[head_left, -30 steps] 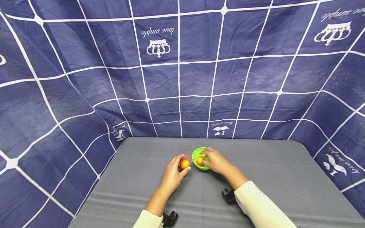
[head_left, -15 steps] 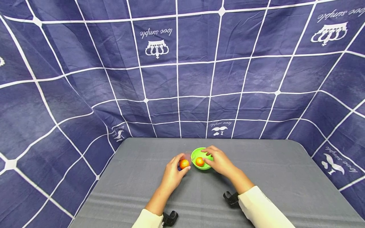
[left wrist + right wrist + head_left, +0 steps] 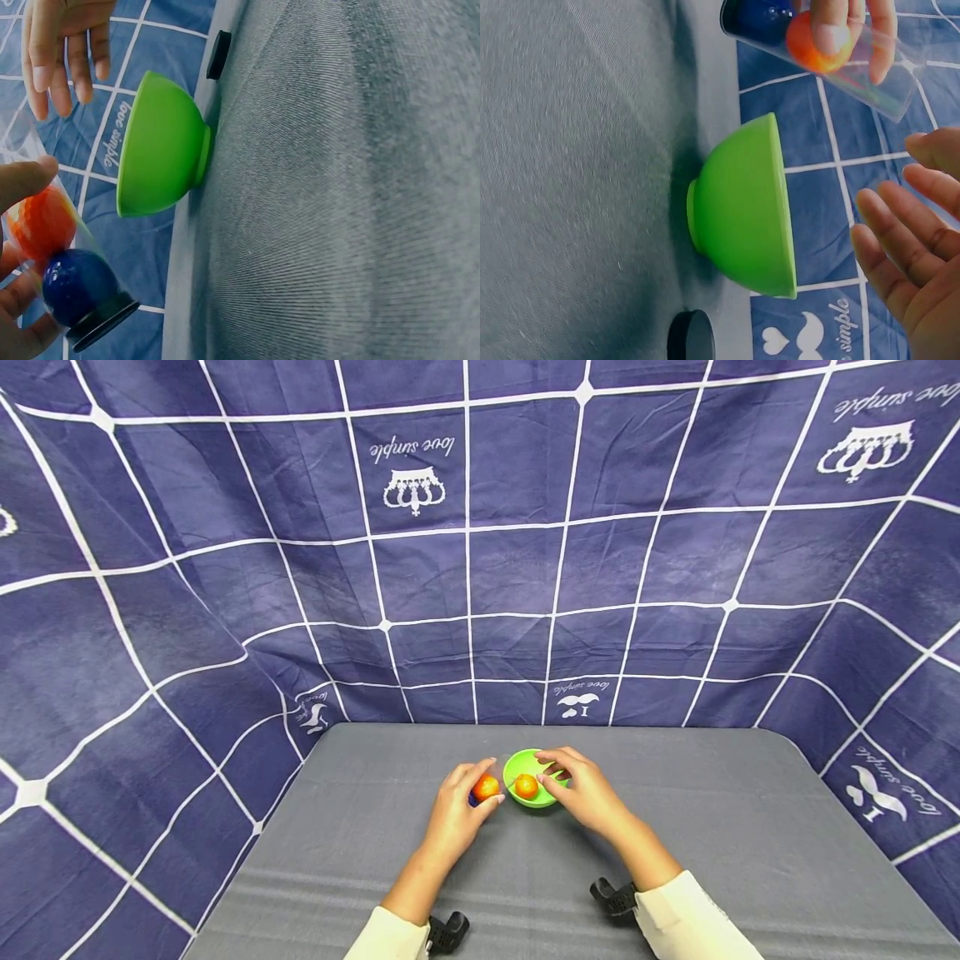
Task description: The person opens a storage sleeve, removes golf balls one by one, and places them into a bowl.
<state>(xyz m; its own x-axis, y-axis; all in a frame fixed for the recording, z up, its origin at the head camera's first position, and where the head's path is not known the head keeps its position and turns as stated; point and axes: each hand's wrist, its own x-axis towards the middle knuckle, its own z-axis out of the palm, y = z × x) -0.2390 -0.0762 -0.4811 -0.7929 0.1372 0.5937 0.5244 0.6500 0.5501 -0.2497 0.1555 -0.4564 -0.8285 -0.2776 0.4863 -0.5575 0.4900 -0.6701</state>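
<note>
My left hand (image 3: pixel 456 810) grips a clear tube (image 3: pixel 881 94) with a black end cap (image 3: pixel 101 322). Inside it a blue ball (image 3: pixel 79 283) lies against the cap, with an orange ball (image 3: pixel 43 225) above. The tube leans, its clear end pointing toward the green bowl (image 3: pixel 161 150), which stands upright on the table just to the right. Another orange ball (image 3: pixel 527 787) shows at the bowl in the head view; the bowl's wall hides it in the wrist views. Over the bowl's right side hovers my right hand (image 3: pixel 588 789), fingers loosely bent and holding nothing.
A round black lid (image 3: pixel 691 336) lies on the grey table (image 3: pixel 360 827) to the right of the bowl. Blue cloth (image 3: pixel 517 568) with white lines hangs behind the table and along both sides.
My right hand has drawn back slightly to the right, away from the orange ball at the bowl. The tube in my left hand has shifted a little toward the bowl.
</note>
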